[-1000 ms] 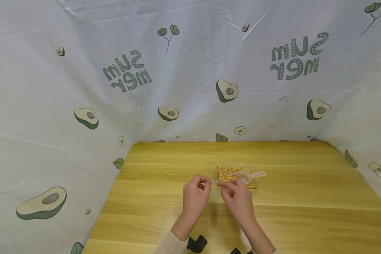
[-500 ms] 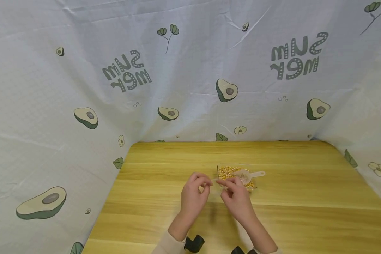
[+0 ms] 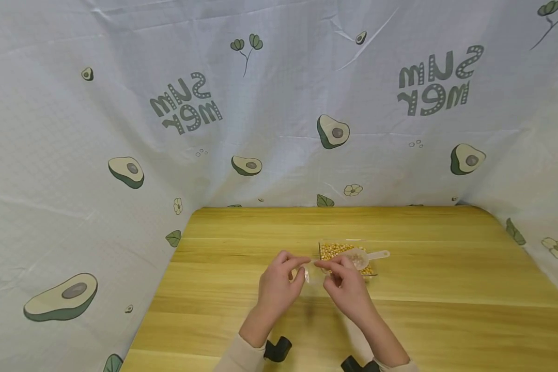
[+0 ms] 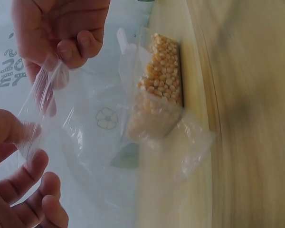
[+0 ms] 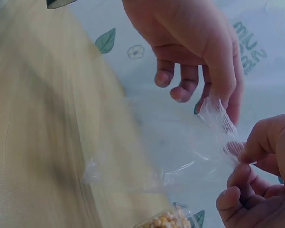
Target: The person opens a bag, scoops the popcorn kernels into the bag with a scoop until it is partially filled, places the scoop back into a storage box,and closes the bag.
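Your right hand (image 3: 347,289) pinches the clear bag (image 5: 185,159) by its edge; your left hand (image 3: 277,290) touches its left side (whether pinching, I cannot tell); it hangs between them, nearer than the corn (image 3: 332,251).

Ahead of you now, pale cloth (image 3: 288,98), avocado prints (image 3: 326,138) scattered, mirrored "summer" lettering (image 3: 431,89) twice, leaf print (image 3: 324,200) beside flower print (image 3: 353,190) low down; nearer you, yellowish wood-grain table (image 3: 446,268).
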`<action>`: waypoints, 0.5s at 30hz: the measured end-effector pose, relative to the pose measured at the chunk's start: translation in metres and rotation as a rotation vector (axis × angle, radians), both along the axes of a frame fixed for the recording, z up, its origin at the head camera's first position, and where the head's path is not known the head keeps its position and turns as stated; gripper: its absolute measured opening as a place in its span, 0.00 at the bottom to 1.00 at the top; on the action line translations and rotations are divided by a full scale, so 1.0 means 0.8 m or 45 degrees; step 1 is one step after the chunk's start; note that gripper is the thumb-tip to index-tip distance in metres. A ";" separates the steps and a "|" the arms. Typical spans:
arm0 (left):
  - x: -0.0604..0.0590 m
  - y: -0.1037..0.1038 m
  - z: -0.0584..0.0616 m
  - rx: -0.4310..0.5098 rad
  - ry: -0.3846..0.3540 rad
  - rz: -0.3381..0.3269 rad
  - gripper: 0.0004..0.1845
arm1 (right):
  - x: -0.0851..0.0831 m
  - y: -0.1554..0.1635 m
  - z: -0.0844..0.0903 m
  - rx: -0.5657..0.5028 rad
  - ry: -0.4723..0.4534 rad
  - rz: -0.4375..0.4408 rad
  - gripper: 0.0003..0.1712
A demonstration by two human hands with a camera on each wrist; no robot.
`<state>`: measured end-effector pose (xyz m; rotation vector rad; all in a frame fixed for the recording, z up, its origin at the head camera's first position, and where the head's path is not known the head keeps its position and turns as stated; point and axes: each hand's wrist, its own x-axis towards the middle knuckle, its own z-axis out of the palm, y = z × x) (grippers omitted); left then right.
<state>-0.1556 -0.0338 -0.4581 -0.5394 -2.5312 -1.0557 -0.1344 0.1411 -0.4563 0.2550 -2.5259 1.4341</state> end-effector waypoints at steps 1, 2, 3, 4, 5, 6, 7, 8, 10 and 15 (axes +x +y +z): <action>0.000 -0.001 -0.001 -0.024 -0.010 -0.001 0.12 | 0.000 0.000 -0.001 -0.011 -0.014 0.006 0.23; 0.000 -0.002 -0.002 -0.047 -0.020 -0.004 0.13 | 0.000 0.000 -0.001 -0.023 -0.027 0.013 0.23; 0.000 -0.003 -0.003 -0.069 -0.028 -0.008 0.13 | -0.001 0.000 -0.002 -0.035 -0.037 0.021 0.23; -0.001 -0.004 -0.005 -0.088 -0.041 -0.014 0.13 | -0.001 0.001 -0.003 -0.045 -0.043 0.028 0.23; -0.001 -0.005 -0.005 -0.097 -0.051 -0.023 0.13 | -0.001 0.001 -0.004 -0.050 -0.042 0.035 0.23; -0.002 -0.005 -0.006 -0.099 -0.062 -0.033 0.13 | -0.002 0.001 -0.005 -0.053 -0.037 0.037 0.24; -0.002 -0.006 -0.006 -0.093 -0.077 -0.044 0.13 | -0.002 0.002 -0.006 -0.056 -0.030 0.037 0.24; -0.002 -0.006 -0.007 -0.081 -0.092 -0.053 0.14 | -0.003 0.002 -0.007 -0.062 -0.025 0.037 0.24; -0.003 -0.006 -0.008 -0.037 -0.119 -0.069 0.14 | -0.003 0.002 -0.010 -0.066 -0.013 0.028 0.24; -0.002 -0.006 -0.011 0.119 -0.170 -0.097 0.14 | -0.006 0.000 -0.020 -0.105 0.006 -0.049 0.21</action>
